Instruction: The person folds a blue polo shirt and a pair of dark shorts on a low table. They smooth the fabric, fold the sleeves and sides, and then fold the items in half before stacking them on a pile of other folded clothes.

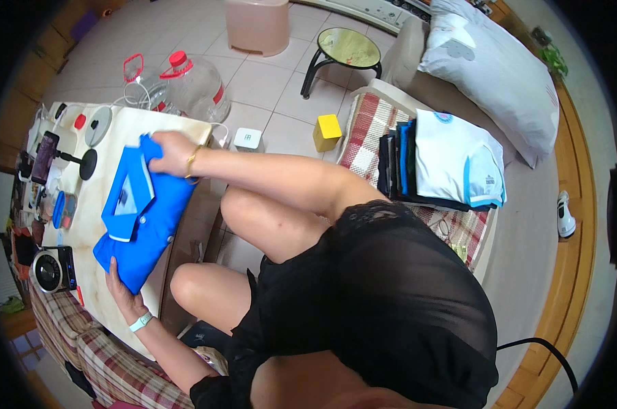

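Note:
A folded bright blue polo shirt with a collar and white buttons is held over the near edge of a pale marble-look table. My right hand, with a gold bracelet at the wrist, grips the shirt at its upper end beside the collar. My left hand, wearing a pale wristwatch, holds the lower end; its thumb shows on the near face and its other fingers are partly hidden by the cloth. To the right, a white T-shirt with light blue trim lies against a row of dark and blue folded clothes on a checked cover.
A phone on a stand, a round black-and-silver device and small containers occupy the table's far side. Large clear water bottles, a yellow box, a white box and a round stool stand on the tiled floor.

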`<state>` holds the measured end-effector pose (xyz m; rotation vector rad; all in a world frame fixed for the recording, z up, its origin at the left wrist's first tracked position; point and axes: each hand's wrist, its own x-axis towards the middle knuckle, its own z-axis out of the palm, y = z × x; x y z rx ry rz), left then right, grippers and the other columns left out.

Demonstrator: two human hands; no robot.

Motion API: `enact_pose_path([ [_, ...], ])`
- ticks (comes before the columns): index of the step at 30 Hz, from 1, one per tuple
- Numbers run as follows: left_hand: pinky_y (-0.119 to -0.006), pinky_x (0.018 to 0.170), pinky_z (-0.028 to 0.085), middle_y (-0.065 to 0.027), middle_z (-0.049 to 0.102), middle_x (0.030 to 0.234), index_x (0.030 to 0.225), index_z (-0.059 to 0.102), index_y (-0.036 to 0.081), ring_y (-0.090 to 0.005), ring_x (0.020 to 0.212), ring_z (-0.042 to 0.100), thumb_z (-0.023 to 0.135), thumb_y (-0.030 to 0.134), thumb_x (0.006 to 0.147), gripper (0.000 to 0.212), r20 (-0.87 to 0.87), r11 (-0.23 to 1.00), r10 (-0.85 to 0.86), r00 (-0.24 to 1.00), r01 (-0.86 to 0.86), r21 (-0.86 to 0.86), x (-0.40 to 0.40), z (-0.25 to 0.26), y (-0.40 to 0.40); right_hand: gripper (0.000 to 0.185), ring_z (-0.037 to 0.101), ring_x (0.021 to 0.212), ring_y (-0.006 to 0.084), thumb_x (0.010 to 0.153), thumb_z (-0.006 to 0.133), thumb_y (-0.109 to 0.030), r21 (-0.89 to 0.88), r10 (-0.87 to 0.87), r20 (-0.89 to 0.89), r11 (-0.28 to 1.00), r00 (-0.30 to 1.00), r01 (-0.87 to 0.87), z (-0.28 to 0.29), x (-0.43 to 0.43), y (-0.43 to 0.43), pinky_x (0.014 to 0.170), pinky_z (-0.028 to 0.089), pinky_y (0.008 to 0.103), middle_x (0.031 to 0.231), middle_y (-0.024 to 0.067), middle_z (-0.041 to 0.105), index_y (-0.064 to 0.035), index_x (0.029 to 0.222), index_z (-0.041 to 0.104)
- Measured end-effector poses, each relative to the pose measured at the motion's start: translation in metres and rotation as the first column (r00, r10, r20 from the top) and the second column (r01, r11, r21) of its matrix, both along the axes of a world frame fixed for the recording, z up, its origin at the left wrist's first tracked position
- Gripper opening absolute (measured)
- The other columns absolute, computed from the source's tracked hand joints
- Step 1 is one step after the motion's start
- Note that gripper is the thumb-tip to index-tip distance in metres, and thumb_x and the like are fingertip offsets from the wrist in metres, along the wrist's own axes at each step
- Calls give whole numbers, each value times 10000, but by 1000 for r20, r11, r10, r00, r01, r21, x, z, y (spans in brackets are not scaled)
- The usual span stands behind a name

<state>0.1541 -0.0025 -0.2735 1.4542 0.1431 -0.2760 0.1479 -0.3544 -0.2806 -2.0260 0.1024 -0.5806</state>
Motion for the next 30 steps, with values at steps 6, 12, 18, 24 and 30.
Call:
enact_pose_path([
  [6, -402, 966, 536, -159, 620, 1270, 1319, 548, -10, -256, 1126, 641, 660, 225, 944, 457, 117, 913, -320, 940, 339, -226, -99, 102, -159, 473, 661, 939, 188, 825, 741, -271, 139, -189, 68, 974, 980, 178, 150, -243, -131, 864, 541, 343, 1064, 113, 692, 5, 1194, 636],
  [12, -342, 918, 545, -135, 629, 1205, 1360, 481, 0, -213, 1067, 644, 694, 172, 916, 522, 358, 444, -763, 538, 839, -315, -231, 177, -350, 453, 674, 958, 173, 926, 688, -172, 184, -430, 112, 895, 896, 406, 239, -504, -238, 848, 562, 309, 1145, 108, 674, 19, 1314, 554],
  [18, -339, 941, 527, -139, 618, 1232, 1385, 430, -1, -203, 1077, 630, 706, 131, 911, 564, 481, 225, -803, 352, 926, -302, -334, 145, -461, 392, 663, 976, 157, 919, 700, -141, 245, -627, 9, 756, 779, 606, 182, -641, -321, 856, 546, 288, 1122, 93, 685, 21, 1255, 578],
  [24, -355, 955, 525, -181, 589, 1285, 1427, 391, -16, -219, 1120, 618, 698, 88, 906, 614, 343, 356, -887, 310, 931, 77, -352, 43, -496, 435, 635, 1045, 149, 856, 752, -83, 178, -707, -87, 682, 702, 709, 35, -670, -378, 922, 503, 291, 1144, 88, 683, 12, 1254, 606],
  [30, -331, 861, 579, -183, 645, 1175, 1386, 394, -69, -220, 984, 677, 724, 82, 889, 614, 334, 343, -881, 334, 939, -34, -343, 71, -499, 516, 625, 1113, 190, 874, 725, -68, 265, -710, -29, 673, 704, 690, 108, -660, -337, 981, 495, 311, 1239, 134, 648, 45, 1339, 533],
])
